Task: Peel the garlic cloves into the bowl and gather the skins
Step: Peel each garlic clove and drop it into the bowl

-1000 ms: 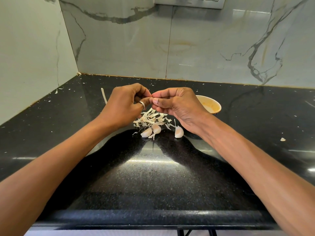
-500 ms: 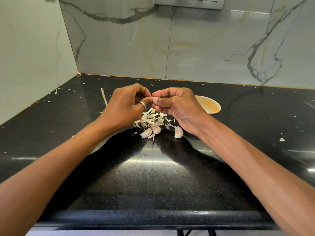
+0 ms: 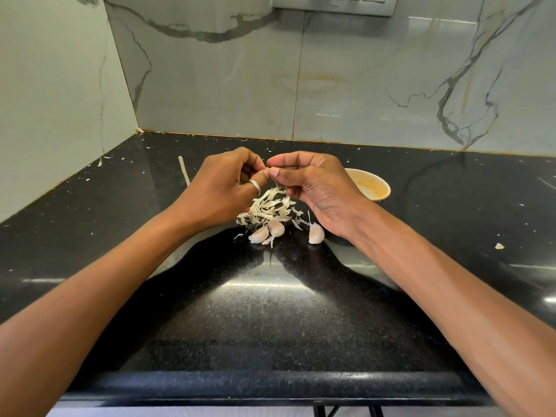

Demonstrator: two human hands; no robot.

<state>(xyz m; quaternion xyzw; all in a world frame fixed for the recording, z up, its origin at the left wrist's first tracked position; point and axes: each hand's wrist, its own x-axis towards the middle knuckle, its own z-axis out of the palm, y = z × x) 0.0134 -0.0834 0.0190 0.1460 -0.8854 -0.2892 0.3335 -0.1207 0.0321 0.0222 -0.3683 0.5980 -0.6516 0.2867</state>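
Change over the last second: almost none. Both hands keep station above the heap of pale papery garlic skins (image 3: 270, 207), so the peeling of one clove continues. The ringed left hand (image 3: 219, 188) and the right hand (image 3: 319, 188) are both curled, their fingertips pinching a small, mostly hidden garlic clove (image 3: 268, 170). Three pinkish-white cloves (image 3: 316, 233) lie on the black speckled stone counter (image 3: 270, 311). The round orange-lined bowl (image 3: 371, 185) sits behind the right hand.
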